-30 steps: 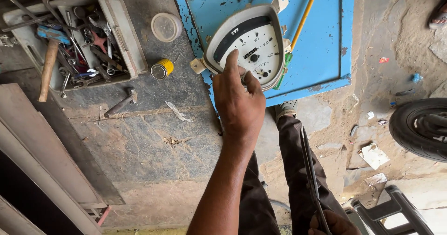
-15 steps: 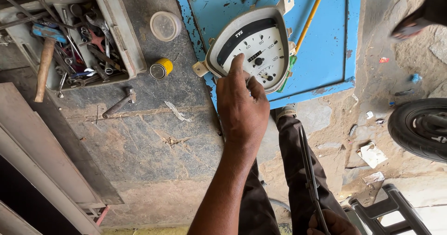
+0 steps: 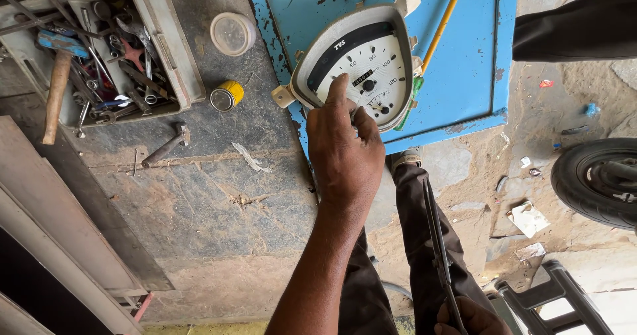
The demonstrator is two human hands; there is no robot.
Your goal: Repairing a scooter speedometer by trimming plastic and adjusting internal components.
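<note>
- Speedometer cluster [image 3: 361,69], white dial in a grey housing, lies face up on a blue metal panel [image 3: 464,49] in the upper centre of the frame.
- Left hand [image 3: 344,150] is reached up from the bottom centre; its fingertips are laid on the lower left part of the dial face, the fingers drawn close together, with nothing gripped inside them.
- Right hand [image 3: 471,316] is seen only at the bottom edge, right of centre, closed round a thin dark rod-like tool [image 3: 434,242] that points up along the trouser leg.
- Judged: light fingertip pressure is best kept on the lens rim, since the housing's mounting tabs look thin and could be snapped if levered.
- Judged: the cluster should be steadied flat against the panel before any tool is brought to it, so that sliding toward the panel's lower edge is avoided.
- An open tool tray [image 3: 106,56] of spanners sits upper left, a yellow-capped tin [image 3: 227,96] just right of it.
- A tyre [image 3: 597,182] shows at the right edge.
</note>
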